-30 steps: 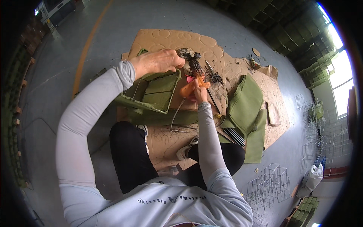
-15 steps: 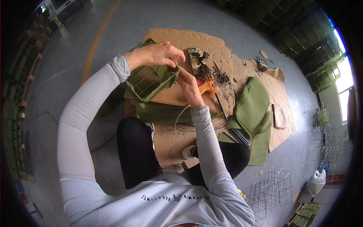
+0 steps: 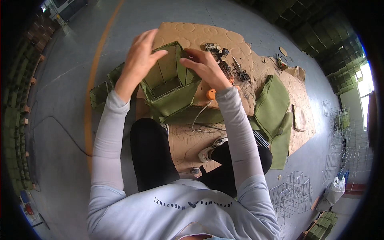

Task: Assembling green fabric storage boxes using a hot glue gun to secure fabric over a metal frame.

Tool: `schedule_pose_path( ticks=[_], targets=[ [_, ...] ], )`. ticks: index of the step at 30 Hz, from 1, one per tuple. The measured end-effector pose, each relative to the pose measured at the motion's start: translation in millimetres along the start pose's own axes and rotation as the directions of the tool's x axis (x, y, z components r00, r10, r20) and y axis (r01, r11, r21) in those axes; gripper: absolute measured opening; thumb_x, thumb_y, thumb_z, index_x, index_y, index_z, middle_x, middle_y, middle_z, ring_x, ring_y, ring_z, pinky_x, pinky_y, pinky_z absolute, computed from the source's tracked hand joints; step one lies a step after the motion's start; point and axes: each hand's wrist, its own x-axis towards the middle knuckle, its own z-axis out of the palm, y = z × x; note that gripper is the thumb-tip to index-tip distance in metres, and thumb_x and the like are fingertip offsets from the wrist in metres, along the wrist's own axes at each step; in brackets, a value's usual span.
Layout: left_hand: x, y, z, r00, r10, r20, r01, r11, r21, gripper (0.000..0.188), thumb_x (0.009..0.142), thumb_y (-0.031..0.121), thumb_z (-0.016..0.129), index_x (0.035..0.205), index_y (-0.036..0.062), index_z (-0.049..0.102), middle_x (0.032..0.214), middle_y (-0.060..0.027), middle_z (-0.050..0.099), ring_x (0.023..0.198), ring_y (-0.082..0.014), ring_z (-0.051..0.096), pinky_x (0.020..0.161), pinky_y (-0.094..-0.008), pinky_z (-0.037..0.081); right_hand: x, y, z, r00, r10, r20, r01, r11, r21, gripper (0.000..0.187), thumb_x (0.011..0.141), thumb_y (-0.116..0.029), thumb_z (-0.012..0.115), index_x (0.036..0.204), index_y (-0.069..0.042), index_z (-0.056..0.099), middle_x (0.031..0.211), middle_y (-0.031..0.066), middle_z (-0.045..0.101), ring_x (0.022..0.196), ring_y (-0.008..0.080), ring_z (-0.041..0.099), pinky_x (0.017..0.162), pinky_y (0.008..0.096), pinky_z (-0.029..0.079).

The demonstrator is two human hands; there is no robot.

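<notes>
Between my hands is a green fabric box (image 3: 172,99) on a thin wire frame, its open side facing up and showing the inner wires. My left hand (image 3: 138,60) is raised over its left rim, fingers spread and thumb apart, holding nothing. My right hand (image 3: 210,68) is at the far right corner of the box, fingers and thumb apart; whether the fingertips touch the rim I cannot tell. By my right wrist, an orange tool like a glue gun (image 3: 211,94) with a pale cable lies partly hidden by my arm.
Cardboard sheets (image 3: 192,30) cover the work surface. Dark-stained scraps (image 3: 218,51), scissors (image 3: 243,75) and folded green fabric (image 3: 271,104) lie to the right. More green boxes (image 3: 100,95) stand left. Wire frames (image 3: 292,192) sit on the floor, and stacked green boxes (image 3: 312,40) line the far right.
My hands have come off their pinch at the rim and moved apart, the left one leftward. The box has turned, its opening now more upward. The orange tool is more covered by my right arm.
</notes>
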Motion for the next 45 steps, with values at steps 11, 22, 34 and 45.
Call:
schedule_pose_path(
  ticks=[11,22,34,45],
  targets=[
    [34,-43,26,0.997,0.0,0.082,0.028,0.94,-0.341,0.042,0.089,0.006,0.065,0.13,0.0031,0.056,0.113,-0.0106,0.07,0.103,-0.0214,0.067,0.091,-0.03,0.05,24,16,24,0.97,-0.015,-0.243,0.061,0.981,0.184,0.061,0.083,0.003,0.059,0.141,0.007,0.041,0.138,0.0179,0.052,0.125,0.0215,0.051,0.101,0.0283,0.041],
    [9,18,-7,0.893,-0.074,0.445,0.268,0.881,-0.39,0.025,0.088,0.017,0.07,0.076,-0.0035,0.063,0.071,-0.0009,0.055,0.063,-0.0077,0.045,0.057,-0.0289,0.036,45,44,6,0.977,0.01,-0.214,0.047,0.964,0.26,0.033,0.086,-0.01,0.053,0.116,0.003,0.06,0.092,0.0065,0.064,0.082,0.0133,0.056,0.074,0.028,0.046],
    [-37,50,-17,0.781,-0.007,0.625,0.397,0.777,-0.488,0.024,0.09,0.016,0.069,0.085,-0.007,0.068,0.072,-0.003,0.057,0.066,-0.008,0.05,0.059,-0.0283,0.04,8,23,21,0.952,-0.051,-0.301,0.068,0.997,0.046,0.036,0.087,-0.011,0.052,0.12,0.002,0.058,0.091,0.0075,0.063,0.082,0.0138,0.056,0.077,0.0268,0.046],
    [-41,69,-16,0.756,-0.089,0.649,0.532,0.661,-0.529,0.021,0.086,0.015,0.071,0.08,-0.005,0.07,0.071,-0.0006,0.063,0.067,-0.0053,0.054,0.06,-0.0243,0.043,3,29,24,0.948,-0.079,-0.309,0.1,0.994,0.052,0.036,0.088,-0.011,0.051,0.121,0.001,0.057,0.091,0.0064,0.063,0.081,0.0125,0.055,0.076,0.0269,0.046]
  ],
)
